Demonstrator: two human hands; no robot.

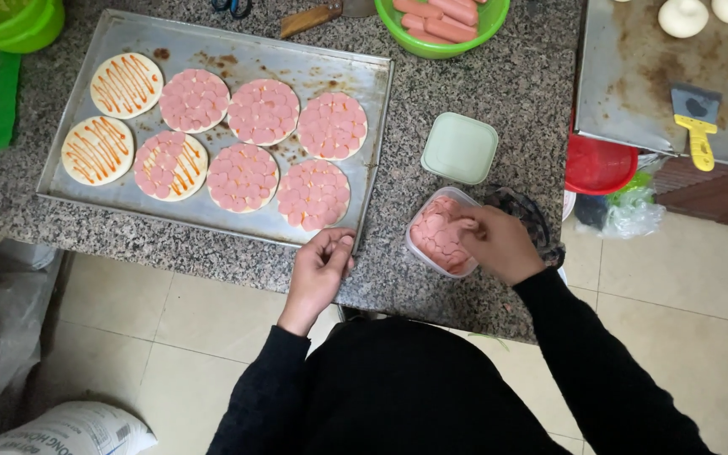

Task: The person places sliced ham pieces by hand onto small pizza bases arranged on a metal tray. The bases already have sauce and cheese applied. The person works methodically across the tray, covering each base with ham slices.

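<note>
Two hands: right hand (pixel 499 244) pinching sausage slices (pixel 436 236) inside clear tub (pixel 419 253); left hand (pixel 323 265) curled at tray (pixel 212 59) edge.

The right hand (pixel 499 244) reaches into the sausage-slice container (pixel 441 234); the left hand (pixel 322 265) rests beside the tray (pixel 212 55).

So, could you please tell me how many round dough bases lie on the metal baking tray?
8 round dough bases on the metal baking tray: two at left carry only sauce, one is partly covered, five fully sausage-covered. None seem hidden.
</note>
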